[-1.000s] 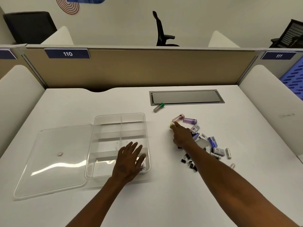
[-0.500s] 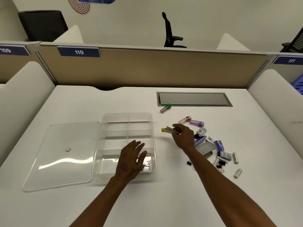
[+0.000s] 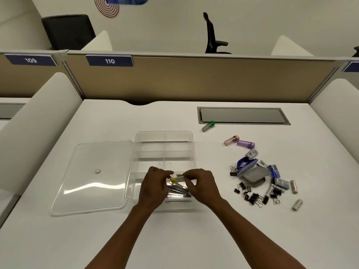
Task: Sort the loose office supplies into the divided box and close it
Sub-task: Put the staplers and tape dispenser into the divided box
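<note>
A clear divided box (image 3: 164, 136) stands open on the white desk, its clear lid (image 3: 91, 177) lying flat to its left. Both hands hover over the box's near compartment. My right hand (image 3: 202, 184) pinches a clear tube with a yellow cap (image 3: 175, 179), and my left hand (image 3: 155, 188) meets its yellow-capped end with curled fingers. A few small items lie in that compartment beneath the hands. Loose supplies lie to the right: a green-capped tube (image 3: 208, 126), a pink tube (image 3: 231, 140), a purple tube (image 3: 245, 144), a blue stapler (image 3: 246, 166), black binder clips (image 3: 250, 196) and staple boxes (image 3: 279, 181).
A grey cable hatch (image 3: 242, 115) is set into the desk at the back right. A tan partition (image 3: 194, 80) closes the far edge, and white side panels (image 3: 35, 121) flank the desk. Small metal cylinders (image 3: 297, 204) lie at the pile's right.
My right hand has carried the yellow-capped tube from the pile leftward to over the box's near compartment. My left hand rose from the box and now meets the tube.
</note>
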Demonstrator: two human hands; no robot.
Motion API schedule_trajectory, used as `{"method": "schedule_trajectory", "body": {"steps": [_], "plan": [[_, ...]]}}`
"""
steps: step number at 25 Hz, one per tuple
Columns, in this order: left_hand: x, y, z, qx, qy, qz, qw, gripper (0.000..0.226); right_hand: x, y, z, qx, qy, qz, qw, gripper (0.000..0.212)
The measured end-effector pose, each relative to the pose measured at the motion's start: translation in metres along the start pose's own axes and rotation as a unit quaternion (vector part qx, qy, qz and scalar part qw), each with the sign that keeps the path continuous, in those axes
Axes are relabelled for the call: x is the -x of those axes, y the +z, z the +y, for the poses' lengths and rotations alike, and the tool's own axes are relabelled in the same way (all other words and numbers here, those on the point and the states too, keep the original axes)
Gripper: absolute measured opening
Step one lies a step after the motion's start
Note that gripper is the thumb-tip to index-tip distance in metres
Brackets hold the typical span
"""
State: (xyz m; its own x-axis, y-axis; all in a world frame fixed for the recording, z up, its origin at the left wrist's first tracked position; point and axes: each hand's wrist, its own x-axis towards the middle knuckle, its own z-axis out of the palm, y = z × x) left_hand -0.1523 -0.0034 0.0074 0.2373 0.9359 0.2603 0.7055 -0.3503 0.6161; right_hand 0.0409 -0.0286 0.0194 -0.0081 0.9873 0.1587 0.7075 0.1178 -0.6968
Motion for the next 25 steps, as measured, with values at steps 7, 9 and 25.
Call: {"method": "schedule_trajectory", "body": {"steps": [7,9,25], "plan": [[0.006,0.010,0.008,-0.067,0.016,-0.074,0.995,0.023,0.007,0.019,-0.011,0.243,-0.077,-0.052,0.966,0.025],[0.003,0.010,0.011,-0.077,0.004,-0.094,0.993,0.024,0.006,0.022,-0.012,0.285,-0.081,-0.075,0.952,0.029],[-0.011,0.014,0.018,-0.237,-0.036,-0.168,0.956,0.021,-0.008,0.012,-0.022,0.324,-0.024,-0.186,0.927,0.011]]}}
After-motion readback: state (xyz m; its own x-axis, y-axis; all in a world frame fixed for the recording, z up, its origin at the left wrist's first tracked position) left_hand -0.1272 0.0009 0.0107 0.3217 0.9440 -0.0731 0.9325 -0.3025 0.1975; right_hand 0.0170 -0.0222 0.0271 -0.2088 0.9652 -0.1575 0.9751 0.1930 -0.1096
